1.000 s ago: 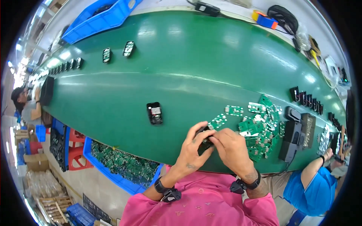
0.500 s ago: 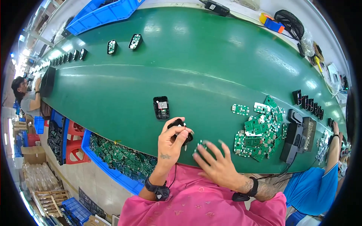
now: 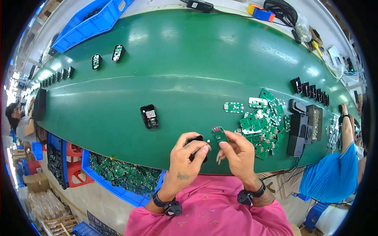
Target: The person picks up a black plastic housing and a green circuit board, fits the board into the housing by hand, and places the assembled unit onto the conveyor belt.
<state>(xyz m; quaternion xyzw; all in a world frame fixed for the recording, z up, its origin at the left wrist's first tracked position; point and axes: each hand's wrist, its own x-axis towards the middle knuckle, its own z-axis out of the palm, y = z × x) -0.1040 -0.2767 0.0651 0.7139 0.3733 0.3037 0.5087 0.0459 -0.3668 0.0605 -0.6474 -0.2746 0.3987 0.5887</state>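
Observation:
My left hand (image 3: 186, 157) is closed round a black plastic case (image 3: 195, 139), which its fingers partly cover. A small white tip, like a connector, sticks out by its fingertips. Close to its right, my right hand (image 3: 239, 154) pinches a green circuit board (image 3: 219, 134) between thumb and fingers, tilted upright and apart from the case. On the green table (image 3: 185, 94), ahead and to the left, lies another black case (image 3: 149, 116) with a pale part inside. To the right of my right hand spreads a pile of green circuit boards (image 3: 263, 126).
Filled cases (image 3: 117, 53) stand at the far left, and a row of black cases (image 3: 309, 90) at the right. A black device (image 3: 299, 131) stands beyond the board pile. Below the table edge, a blue crate (image 3: 118, 191) holds many boards. Co-workers sit at both sides.
My right hand, blurred and low over the table before, has come up holding the circuit board beside the case. The whole view has shifted, so things on the table appear further left.

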